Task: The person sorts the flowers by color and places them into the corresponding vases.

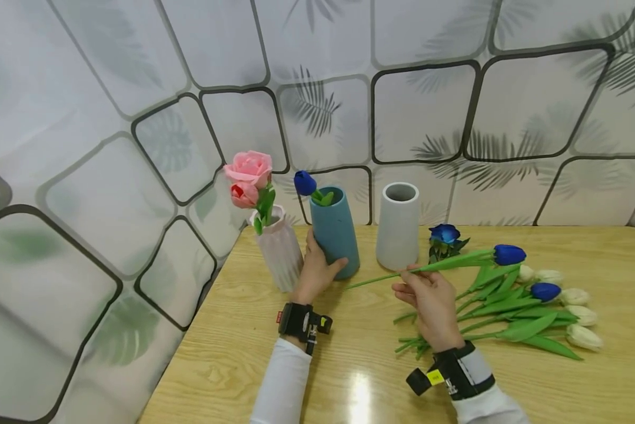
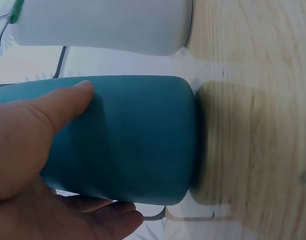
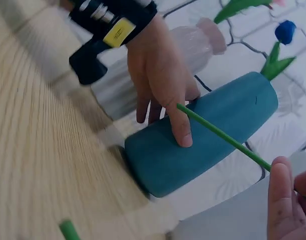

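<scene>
My left hand [image 1: 317, 271] grips the lower part of a teal vase [image 1: 335, 232], thumb on its near side and fingers around its left. The vase stands upright on the table with a blue tulip [image 1: 305, 183] in its mouth. With thumb and fingers my right hand [image 1: 429, 303] pinches the green stem of another blue tulip [image 1: 509, 255]. That tulip lies nearly level in the air, bloom to the right, bare stem end [image 3: 185, 108] pointing left toward the vase. In the right wrist view, the stem crosses in front of the teal vase.
A ribbed pale vase [image 1: 281, 253] with pink flowers [image 1: 248, 168] stands to the left. Right of the teal vase is a white vase [image 1: 398, 229]. A blue rose [image 1: 445, 234] lies beside it. White tulips [image 1: 584, 337] and one blue tulip [image 1: 545, 291] lie at right.
</scene>
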